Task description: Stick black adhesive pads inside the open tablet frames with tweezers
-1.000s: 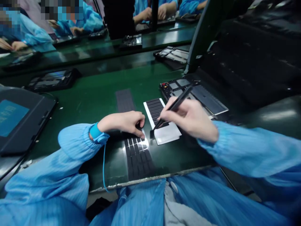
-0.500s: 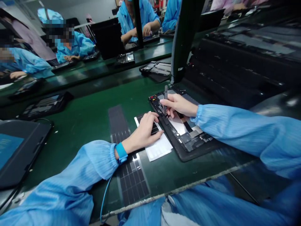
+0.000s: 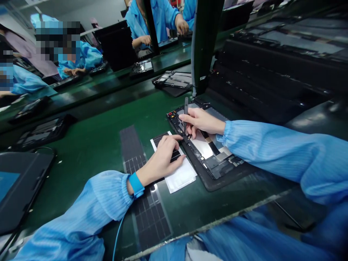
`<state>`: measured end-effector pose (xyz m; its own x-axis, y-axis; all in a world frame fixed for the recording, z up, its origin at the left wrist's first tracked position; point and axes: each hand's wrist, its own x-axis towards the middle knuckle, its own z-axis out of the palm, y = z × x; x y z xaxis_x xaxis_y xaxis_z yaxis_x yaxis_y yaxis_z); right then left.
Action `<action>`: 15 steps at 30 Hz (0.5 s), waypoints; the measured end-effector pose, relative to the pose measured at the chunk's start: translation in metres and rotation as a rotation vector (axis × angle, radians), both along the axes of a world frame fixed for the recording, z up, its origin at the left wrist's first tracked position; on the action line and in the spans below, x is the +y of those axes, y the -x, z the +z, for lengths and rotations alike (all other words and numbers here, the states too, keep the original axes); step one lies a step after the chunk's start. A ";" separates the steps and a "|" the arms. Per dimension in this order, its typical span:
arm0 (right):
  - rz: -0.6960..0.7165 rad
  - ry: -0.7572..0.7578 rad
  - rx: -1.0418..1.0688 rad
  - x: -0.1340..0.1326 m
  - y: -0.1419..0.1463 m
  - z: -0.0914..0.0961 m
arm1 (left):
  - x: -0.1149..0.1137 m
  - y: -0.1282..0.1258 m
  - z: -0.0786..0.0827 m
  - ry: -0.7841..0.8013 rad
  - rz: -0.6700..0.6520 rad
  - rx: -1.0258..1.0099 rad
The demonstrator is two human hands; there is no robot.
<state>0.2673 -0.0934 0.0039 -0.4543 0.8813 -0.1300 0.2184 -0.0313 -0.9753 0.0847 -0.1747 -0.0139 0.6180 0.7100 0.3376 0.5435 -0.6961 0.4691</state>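
My right hand [image 3: 199,122] grips black tweezers [image 3: 186,112] held upright, their tips down on the left edge of an opened tablet [image 3: 214,166] that lies in a black tray. My left hand [image 3: 163,159] rests flat on a white backing sheet [image 3: 182,177] that carries black adhesive strips, its forefinger reaching toward the tweezer tips. A blue wrist strap [image 3: 135,184] with a cord sits on my left wrist. Both sleeves are light blue.
A long dark strip sheet [image 3: 133,152] lies on the green belt [image 3: 100,130]. A dark tablet [image 3: 16,188] sits at left, a black post [image 3: 202,43] and stacked black trays [image 3: 272,72] at right. More opened devices [image 3: 174,81] lie farther off. People in blue coats work across the line.
My right hand carried the tweezers from the white sheet over to the opened tablet. My left hand shifted from the dark strip sheet onto the white sheet. The view swung upward.
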 end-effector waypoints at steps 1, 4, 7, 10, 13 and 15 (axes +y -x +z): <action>-0.004 0.005 -0.003 0.000 0.000 0.000 | 0.000 0.000 0.000 0.003 -0.006 -0.003; -0.013 0.006 -0.027 -0.001 0.001 0.001 | 0.000 0.000 0.002 0.030 -0.045 0.005; 0.000 -0.055 -0.065 -0.001 0.000 0.000 | -0.001 -0.001 0.005 0.054 -0.094 0.030; -0.001 -0.146 -0.107 -0.003 0.000 0.000 | -0.002 -0.001 0.007 0.043 -0.105 0.064; -0.022 -0.221 -0.114 -0.008 0.001 0.001 | -0.002 -0.001 0.007 -0.001 -0.069 0.125; -0.038 -0.247 -0.085 -0.010 0.001 0.002 | -0.002 -0.002 0.007 -0.028 -0.037 0.179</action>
<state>0.2659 -0.1036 0.0063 -0.4173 0.9071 0.0553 0.3031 0.1963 -0.9325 0.0872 -0.1767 -0.0068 0.6953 0.6776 0.2396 0.5905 -0.7286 0.3469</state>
